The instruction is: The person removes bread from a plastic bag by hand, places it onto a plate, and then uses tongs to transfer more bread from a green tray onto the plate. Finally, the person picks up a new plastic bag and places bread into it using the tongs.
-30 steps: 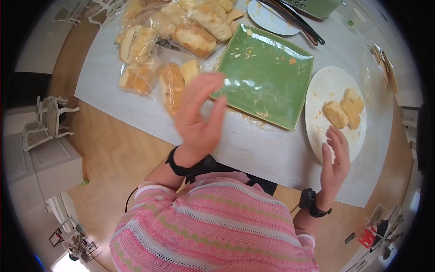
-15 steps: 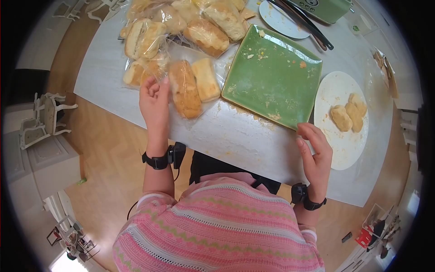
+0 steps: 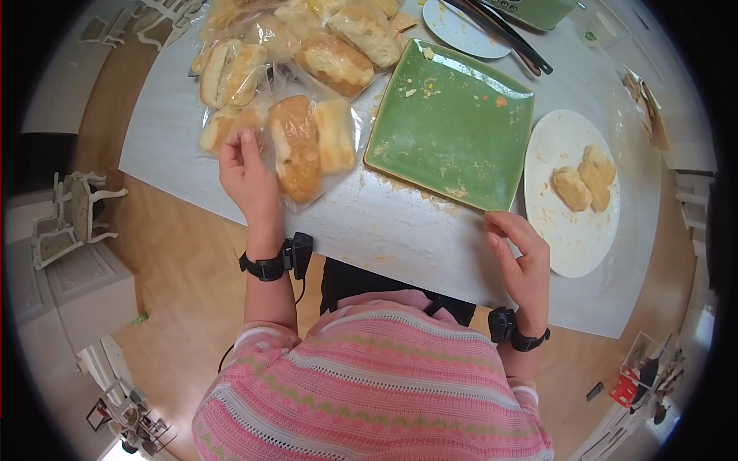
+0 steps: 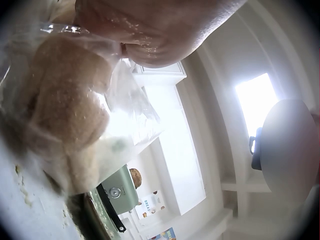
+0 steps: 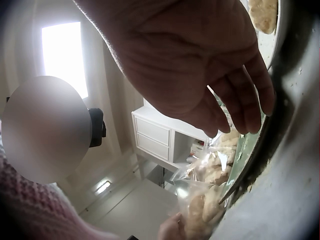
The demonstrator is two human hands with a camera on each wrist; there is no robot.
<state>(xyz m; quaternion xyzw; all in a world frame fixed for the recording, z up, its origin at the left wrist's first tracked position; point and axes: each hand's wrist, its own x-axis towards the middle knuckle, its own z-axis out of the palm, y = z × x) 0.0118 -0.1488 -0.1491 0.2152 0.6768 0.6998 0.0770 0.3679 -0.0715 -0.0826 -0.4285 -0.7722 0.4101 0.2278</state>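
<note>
Two bread pieces, a browner roll [image 3: 295, 150] and a paler one [image 3: 334, 137], lie side by side in a clear plastic bag [image 4: 131, 107]. My left hand [image 3: 251, 184] is at the bag's left edge, fingers curled, pinching the plastic; in the left wrist view the film runs up to the hand. At the near right corner of the green square plate [image 3: 453, 127], my right hand [image 3: 524, 257] has its fingers loosely bent, the fingertips by the rim. The right wrist view shows the right hand [image 5: 200, 70] holding nothing.
More bagged bread [image 3: 334, 63] is heaped at the back left. A white oval plate [image 3: 547, 238] with several small bread pieces stands on the right. Behind are a small plate [image 3: 461, 34], black tongs [image 3: 507, 40] and a green toaster [image 3: 530, 11]. Crumbs lie along the green plate's near edge.
My left hand has moved from in front of the green plate to the bag's left side. My right hand has shifted left, from beside the oval plate to the green plate's corner.
</note>
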